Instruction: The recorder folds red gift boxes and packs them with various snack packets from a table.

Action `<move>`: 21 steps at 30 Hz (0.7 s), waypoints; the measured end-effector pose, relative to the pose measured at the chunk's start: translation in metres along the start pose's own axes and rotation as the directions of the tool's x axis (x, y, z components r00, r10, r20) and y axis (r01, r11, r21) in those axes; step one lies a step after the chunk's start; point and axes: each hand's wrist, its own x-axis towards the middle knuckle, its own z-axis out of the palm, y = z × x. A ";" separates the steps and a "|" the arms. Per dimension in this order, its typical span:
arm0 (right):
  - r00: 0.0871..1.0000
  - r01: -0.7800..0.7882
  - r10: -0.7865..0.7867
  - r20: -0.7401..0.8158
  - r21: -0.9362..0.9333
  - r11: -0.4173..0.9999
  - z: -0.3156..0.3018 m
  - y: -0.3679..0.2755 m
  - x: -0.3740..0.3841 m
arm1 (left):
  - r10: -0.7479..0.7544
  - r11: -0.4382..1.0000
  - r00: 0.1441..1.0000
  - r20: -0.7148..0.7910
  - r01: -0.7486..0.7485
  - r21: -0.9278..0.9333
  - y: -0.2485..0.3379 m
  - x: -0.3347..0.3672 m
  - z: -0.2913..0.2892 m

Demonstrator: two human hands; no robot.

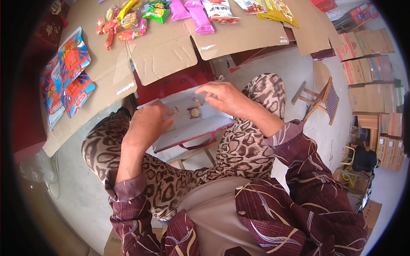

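Observation:
An open gift box (183, 136) with red outside, white inside and a red cord handle sits between my knees. A small round wrapped snack (194, 112) and a few little pieces lie on its bottom. My left hand (147, 123) hangs over the box's left end, thumb apart from the bent fingers, whose tips are partly hidden. Over the right end, my right hand (226, 99) points inward with index finger and thumb spread. I see nothing held in either hand.
Cardboard (166, 62) covers the worktop ahead. On it lie small wrapped snacks (128, 21), pink packets (200, 19), yellow packets (279, 13) and blue-red pouches (72, 59). A folding stool (318, 100) stands right, before stacked cartons (367, 70).

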 end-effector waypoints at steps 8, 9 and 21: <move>0.967 -0.094 0.142 -0.211 0.221 0.971 -0.015 -0.017 -0.002 | -0.035 0.857 0.990 -0.138 -0.041 -0.513 0.015 -0.003 -0.037; 0.967 -0.084 0.131 -0.218 0.213 0.973 -0.017 -0.020 -0.005 | -0.019 0.796 0.986 -0.165 -0.085 -0.600 0.016 -0.006 -0.042; 0.839 -0.072 0.092 -0.536 0.058 0.996 -0.091 -0.018 -0.006 | -0.039 0.297 0.936 -0.349 -0.322 -0.899 0.008 -0.020 -0.057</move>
